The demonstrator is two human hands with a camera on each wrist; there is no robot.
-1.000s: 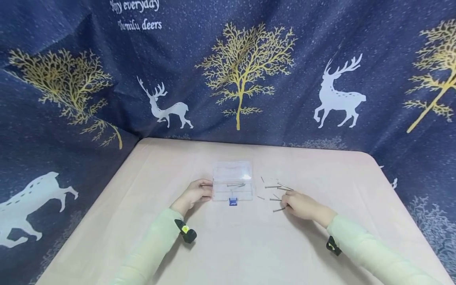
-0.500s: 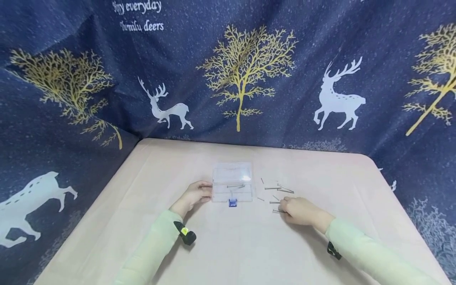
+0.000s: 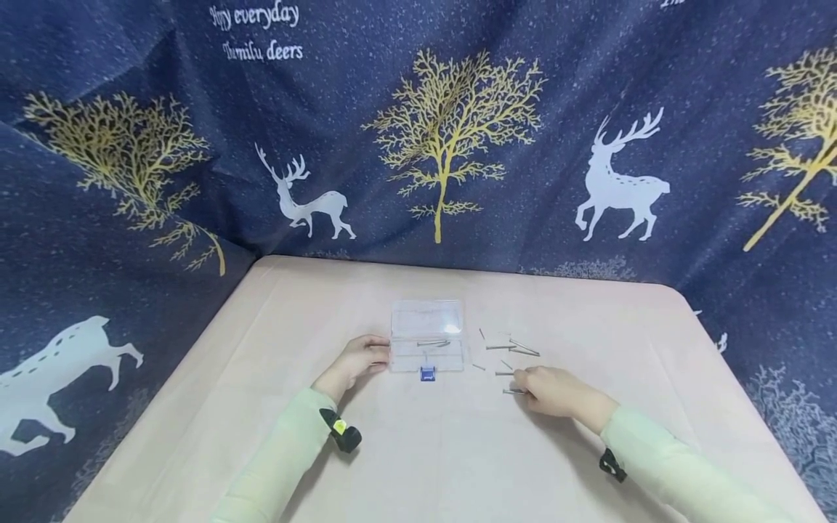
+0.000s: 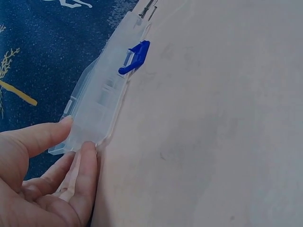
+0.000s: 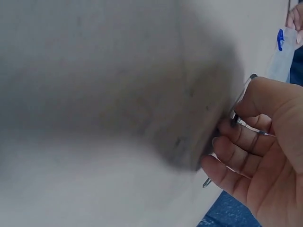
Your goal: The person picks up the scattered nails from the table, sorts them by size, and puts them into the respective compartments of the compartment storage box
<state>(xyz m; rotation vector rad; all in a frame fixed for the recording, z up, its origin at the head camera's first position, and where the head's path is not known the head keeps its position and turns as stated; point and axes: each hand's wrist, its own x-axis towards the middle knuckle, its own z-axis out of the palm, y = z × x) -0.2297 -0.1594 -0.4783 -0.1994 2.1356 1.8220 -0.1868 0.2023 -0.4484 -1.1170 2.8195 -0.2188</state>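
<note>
A clear plastic box (image 3: 402, 363) with a blue latch (image 3: 428, 374) lies with its lid raised, a few nails (image 3: 433, 343) inside. My left hand (image 3: 358, 359) holds the box's left end, thumb and fingers on either side of it in the left wrist view. To the right of the box, my right hand (image 3: 552, 390) is low over the table, fingers curled. A nail (image 5: 248, 84) shows at its thumb and fingertips in the right wrist view; the fingers partly hide it. Another nail (image 3: 504, 374) points in at the same fingers.
Several loose nails (image 3: 525, 347) lie between the box and the right hand, with a smaller one (image 3: 482, 334) nearer the box. The pale tablecloth (image 3: 431, 457) runs back to a dark blue curtain (image 3: 392, 250) printed with deer and trees.
My right hand has shifted slightly toward me and left among the nails, drawing away from the nails behind it. The left hand stays at the box.
</note>
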